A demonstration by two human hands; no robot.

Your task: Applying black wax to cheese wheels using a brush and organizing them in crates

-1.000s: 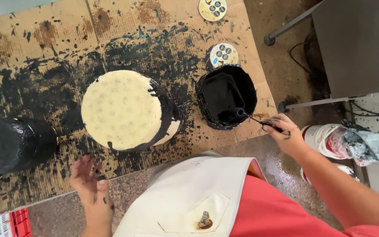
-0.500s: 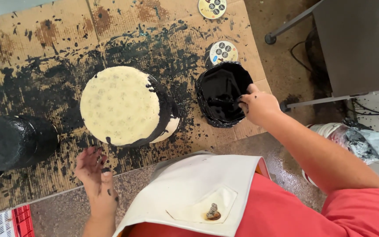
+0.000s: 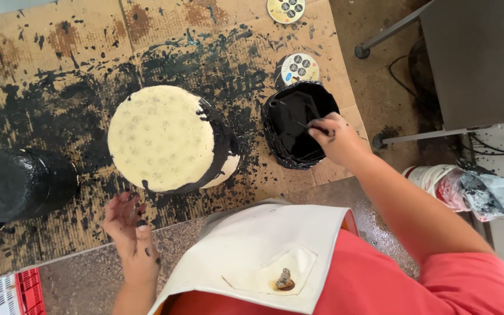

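Dipping into the black paint tub, drips waiting to happen

Right hand (image 3: 338,140) is closed around a thin brush handle (image 3: 312,126), tip down in the black paint tub (image 3: 298,123) sitting right of centre on the cardboard sheet (image 3: 77,35). Left hand (image 3: 128,224) hangs open over the near edge of the cardboard, fingers loosely spread, holding nothing, smeared with black.

The pale round piece (image 3: 161,137) sits mid-cardboard, just left of the tub, cream on top with black already running down its right side.

What I'd worry about: a loaded brush carried across that gap could drip on the clean cream top. The tub looks floppy-walled too, so leaning on its rim might tip it. And that open left hand is dirty, so touching the top would likely leave prints. The white apron (image 3: 258,256) is close below as well.

Labels etc: a round cream lid with dark dots (image 3: 297,69) touching the tub's far side, another round lid (image 3: 286,9) at the far edge. A red and white printed box (image 3: 7,291) sits near left. A finished black round piece (image 3: 16,184) sits far left
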